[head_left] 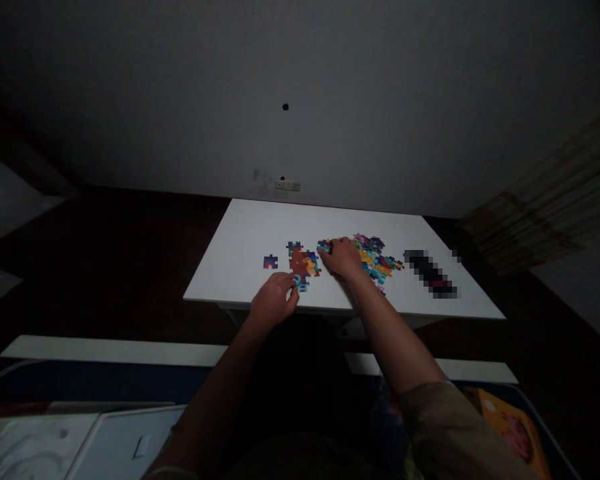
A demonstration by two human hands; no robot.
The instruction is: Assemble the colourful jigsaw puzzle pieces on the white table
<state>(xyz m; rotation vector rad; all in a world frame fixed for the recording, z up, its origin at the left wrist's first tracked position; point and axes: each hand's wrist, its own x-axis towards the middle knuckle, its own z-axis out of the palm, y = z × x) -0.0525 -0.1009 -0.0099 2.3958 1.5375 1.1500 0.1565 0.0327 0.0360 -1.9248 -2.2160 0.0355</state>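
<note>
A partly joined jigsaw puzzle (298, 261), mostly brown with blue and yellow, lies on the white table. My left hand (275, 298) is at its near edge, thumb and fingers pinched on a light-blue puzzle piece (296, 281). To the right, my right hand (345, 257) is bent over the left side of a pile of loose puzzle pieces (377, 260). Its thumb and fingers close around a blue and yellow piece (323, 245), partly hidden by the hand. A single purple-blue piece (271, 261) lies apart, left of the joined part.
The white table (250, 227) stands near a grey wall with a socket strip (287, 185). A dark pixelated object (431, 273) lies right of the pile. Below are a white open box (125, 440) at left and a yellow box (510, 427) at right.
</note>
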